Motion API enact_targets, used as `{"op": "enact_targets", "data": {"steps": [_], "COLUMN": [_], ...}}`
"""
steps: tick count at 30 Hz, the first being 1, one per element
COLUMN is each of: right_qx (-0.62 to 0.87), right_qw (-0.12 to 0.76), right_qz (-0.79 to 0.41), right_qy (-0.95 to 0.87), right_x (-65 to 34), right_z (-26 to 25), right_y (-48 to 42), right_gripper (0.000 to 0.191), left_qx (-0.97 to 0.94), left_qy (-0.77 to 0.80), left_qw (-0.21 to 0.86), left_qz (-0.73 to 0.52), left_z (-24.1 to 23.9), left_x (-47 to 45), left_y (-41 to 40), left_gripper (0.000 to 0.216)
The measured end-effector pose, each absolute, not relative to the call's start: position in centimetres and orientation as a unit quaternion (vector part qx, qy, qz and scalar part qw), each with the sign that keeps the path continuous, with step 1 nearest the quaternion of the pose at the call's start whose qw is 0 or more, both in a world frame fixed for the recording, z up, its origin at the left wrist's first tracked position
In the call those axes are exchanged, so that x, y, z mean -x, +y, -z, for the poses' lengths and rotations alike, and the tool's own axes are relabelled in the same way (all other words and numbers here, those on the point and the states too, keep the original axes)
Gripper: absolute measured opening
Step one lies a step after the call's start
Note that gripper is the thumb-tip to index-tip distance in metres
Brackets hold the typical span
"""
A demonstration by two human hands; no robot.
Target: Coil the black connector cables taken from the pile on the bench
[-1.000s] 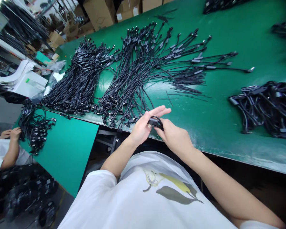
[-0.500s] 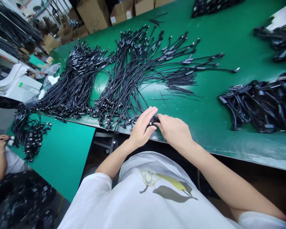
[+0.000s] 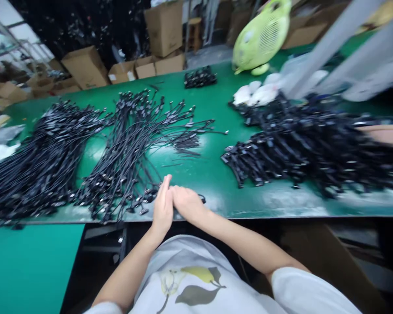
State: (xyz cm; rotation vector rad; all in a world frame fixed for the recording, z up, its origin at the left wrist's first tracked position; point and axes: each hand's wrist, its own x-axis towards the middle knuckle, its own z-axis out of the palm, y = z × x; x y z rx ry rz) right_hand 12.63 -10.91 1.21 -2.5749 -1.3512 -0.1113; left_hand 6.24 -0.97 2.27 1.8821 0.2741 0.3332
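Note:
My left hand [image 3: 163,208] is upright with its fingers stretched out and together, its palm side against my right hand. My right hand [image 3: 189,203] is closed in a loose fist, and a short black cable loop [image 3: 202,199] pokes out beyond its far side. The rest of that cable is hidden in the hand. To the left, close to my left hand, lies a spread bundle of black cables [image 3: 131,150] with small connectors at both ends. A second, thicker bundle of black cables [image 3: 49,152] lies further left.
Folded black cables [image 3: 301,152] are heaped on the right of the green table [image 3: 216,192], with another person's arm [image 3: 384,134] at the far right. A small dark cable stack [image 3: 200,77], a green fan [image 3: 263,37] and cardboard boxes [image 3: 85,67] stand behind. Cut thin strands [image 3: 187,143] lie mid-table.
The view has swung to the right, bringing the fan and the right-hand heap into sight. My hands have come closer together, the right one pressed against the left palm.

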Motion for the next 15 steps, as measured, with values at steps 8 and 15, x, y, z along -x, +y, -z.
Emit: {"op": "enact_targets", "data": {"steps": [8, 15], "right_qx": [0.894, 0.973], "right_qw": [0.135, 0.132], "right_qz": [0.023, 0.054], "right_qy": [-0.426, -0.179], "right_x": [-13.7, -17.8], "right_z": [-0.1, -7.2], "right_y": [-12.5, -22.1], "right_gripper": [0.014, 0.032], "left_qx": [-0.895, -0.906], "left_qy": [0.017, -0.018], "left_qw": [0.426, 0.399], "left_qz": [-0.129, -0.139], "left_z": [-0.7, -2.1], "left_x": [-7.9, -6.4], "left_y": [-1.3, 1.0], "left_gripper": [0.050, 0.050]}}
